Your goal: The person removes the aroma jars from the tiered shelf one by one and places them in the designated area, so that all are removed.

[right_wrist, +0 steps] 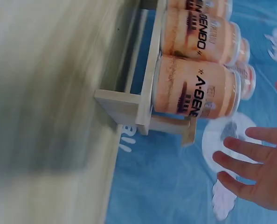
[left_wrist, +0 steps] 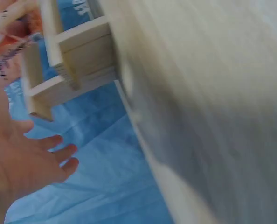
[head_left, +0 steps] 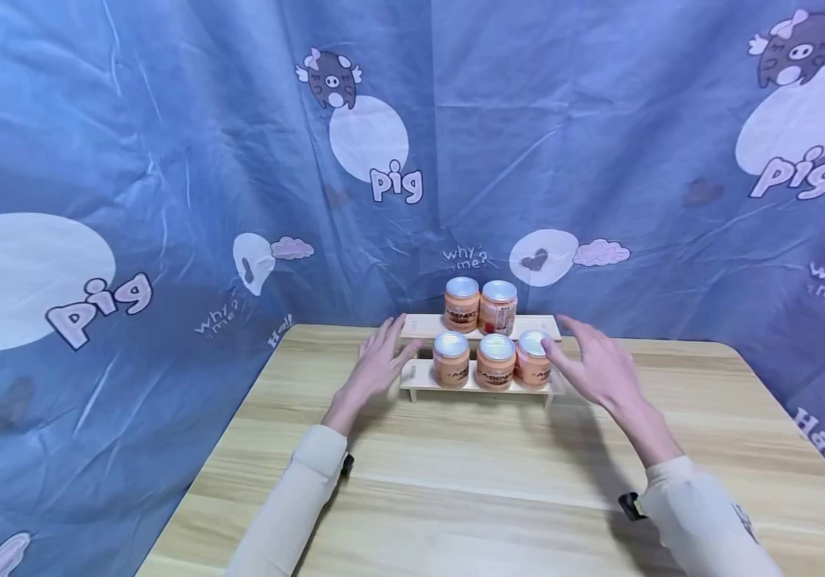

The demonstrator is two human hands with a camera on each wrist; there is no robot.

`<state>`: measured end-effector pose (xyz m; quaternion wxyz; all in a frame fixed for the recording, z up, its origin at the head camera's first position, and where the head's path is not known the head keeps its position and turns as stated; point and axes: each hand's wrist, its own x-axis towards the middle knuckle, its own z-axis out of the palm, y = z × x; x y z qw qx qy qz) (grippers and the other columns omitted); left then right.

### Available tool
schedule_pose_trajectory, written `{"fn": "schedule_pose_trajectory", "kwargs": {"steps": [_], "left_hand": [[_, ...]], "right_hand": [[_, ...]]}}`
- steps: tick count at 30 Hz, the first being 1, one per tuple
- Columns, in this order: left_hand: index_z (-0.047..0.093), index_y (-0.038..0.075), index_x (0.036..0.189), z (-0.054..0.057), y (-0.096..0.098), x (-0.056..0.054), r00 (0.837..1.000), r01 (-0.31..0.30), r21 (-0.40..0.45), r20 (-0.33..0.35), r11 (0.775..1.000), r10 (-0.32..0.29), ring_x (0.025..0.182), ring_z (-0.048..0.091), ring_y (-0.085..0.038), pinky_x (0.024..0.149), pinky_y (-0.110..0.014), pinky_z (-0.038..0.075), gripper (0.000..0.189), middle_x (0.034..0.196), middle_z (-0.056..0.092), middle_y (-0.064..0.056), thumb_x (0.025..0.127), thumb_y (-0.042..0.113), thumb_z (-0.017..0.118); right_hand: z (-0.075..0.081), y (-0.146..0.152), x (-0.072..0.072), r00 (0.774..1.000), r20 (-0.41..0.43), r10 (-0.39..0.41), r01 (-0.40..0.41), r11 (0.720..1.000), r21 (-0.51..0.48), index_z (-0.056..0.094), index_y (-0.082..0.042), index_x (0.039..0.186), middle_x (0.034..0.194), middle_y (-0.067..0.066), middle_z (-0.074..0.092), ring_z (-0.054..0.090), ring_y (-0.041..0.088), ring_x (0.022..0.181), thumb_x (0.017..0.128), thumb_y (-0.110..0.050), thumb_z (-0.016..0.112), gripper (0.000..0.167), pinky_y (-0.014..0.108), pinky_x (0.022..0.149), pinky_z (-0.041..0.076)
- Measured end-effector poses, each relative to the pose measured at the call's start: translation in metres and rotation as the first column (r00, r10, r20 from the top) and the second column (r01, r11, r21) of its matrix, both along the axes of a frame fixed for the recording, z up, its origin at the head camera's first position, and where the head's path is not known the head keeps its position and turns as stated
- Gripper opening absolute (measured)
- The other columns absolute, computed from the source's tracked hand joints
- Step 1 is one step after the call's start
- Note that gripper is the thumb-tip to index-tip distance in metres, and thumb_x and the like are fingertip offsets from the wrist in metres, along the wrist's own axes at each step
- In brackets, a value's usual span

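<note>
A small two-tier wooden rack (head_left: 422,326) holds orange jars with silvery lids. On its upper tier stand a jar (head_left: 462,306) and another jar (head_left: 499,308), side by side. Three more stand along the lower tier: a left jar (head_left: 451,360), a middle jar (head_left: 495,364) and a right jar (head_left: 532,360). My left hand (head_left: 378,361) is beside the rack's left end, fingers extended and nothing held. At the right end, my right hand (head_left: 597,365) has its fingers spread, and its thumb overlaps the right jar in the head view. In the right wrist view, that palm (right_wrist: 273,172) appears apart from the jars.
The rack stands near the back of a light wood-grain table (head_left: 455,481). Behind and to the left hangs a blue cloth (head_left: 239,144) printed with pigs and lettering. A dark wrist device (head_left: 632,506) shows under the right sleeve (head_left: 701,513).
</note>
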<state>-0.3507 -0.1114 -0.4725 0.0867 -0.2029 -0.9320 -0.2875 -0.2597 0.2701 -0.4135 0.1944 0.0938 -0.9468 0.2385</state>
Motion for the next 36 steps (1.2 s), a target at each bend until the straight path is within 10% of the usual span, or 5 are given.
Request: {"fn": "schedule_pose_trajectory", "kwargs": {"steps": [6,14,17,28,36], "left_hand": [[0.017,0.019,0.164,-0.006,0.008,-0.023,0.997,0.009,0.256,0.078,0.967,-0.03,0.147,0.024,-0.04,0.115,-0.064,0.018,0.079,0.165,0.02,-0.019,0.103,0.06,0.044],[0.021,0.01,0.162,-0.011,0.012,-0.036,0.976,-0.091,0.672,0.206,0.735,-0.068,0.135,0.047,-0.038,0.111,-0.053,0.036,0.069,0.156,0.037,-0.02,0.107,0.037,0.052],[0.023,0.01,0.162,-0.014,0.02,-0.039,0.969,-0.114,0.713,0.233,0.691,-0.08,0.136,0.045,-0.038,0.113,-0.051,0.034,0.069,0.157,0.036,-0.02,0.106,0.034,0.056],[0.027,0.014,0.161,-0.011,0.039,-0.033,0.976,-0.129,0.64,0.218,0.758,-0.018,0.147,0.028,-0.037,0.117,-0.053,0.025,0.07,0.162,0.028,-0.021,0.103,0.036,0.058],[0.029,0.017,0.161,-0.018,0.047,-0.025,0.97,-0.156,0.678,0.243,0.719,-0.019,0.14,0.038,-0.036,0.116,-0.052,0.025,0.064,0.162,0.03,-0.018,0.105,0.035,0.053]], "right_hand": [[0.024,-0.013,-0.024,1.0,0.0,0.014,-0.014,0.997,0.076,0.056,-0.008,0.144,0.126,0.019,0.067,0.065,0.042,0.106,0.099,-0.063,0.048,0.071,0.065,0.078,0.05],[0.045,-0.035,-0.052,0.995,0.094,0.034,-0.037,0.999,0.028,0.059,-0.006,0.138,0.12,0.019,0.069,0.066,0.039,0.106,0.096,-0.065,0.055,0.072,0.063,0.083,0.05],[0.049,-0.034,-0.06,0.991,0.13,0.041,-0.043,0.999,0.011,0.058,-0.003,0.138,0.121,0.02,0.069,0.065,0.04,0.108,0.094,-0.064,0.059,0.075,0.062,0.084,0.051],[0.06,-0.036,-0.082,0.961,0.215,0.173,-0.143,0.979,-0.148,0.043,0.004,0.149,0.133,0.03,0.058,0.062,0.042,0.113,0.088,-0.054,0.075,0.09,0.055,0.094,0.05],[0.063,-0.047,-0.082,0.923,0.296,0.244,-0.187,0.96,-0.209,0.036,0.008,0.152,0.137,0.032,0.054,0.053,0.044,0.124,0.087,-0.043,0.08,0.093,0.056,0.103,0.043]]}}
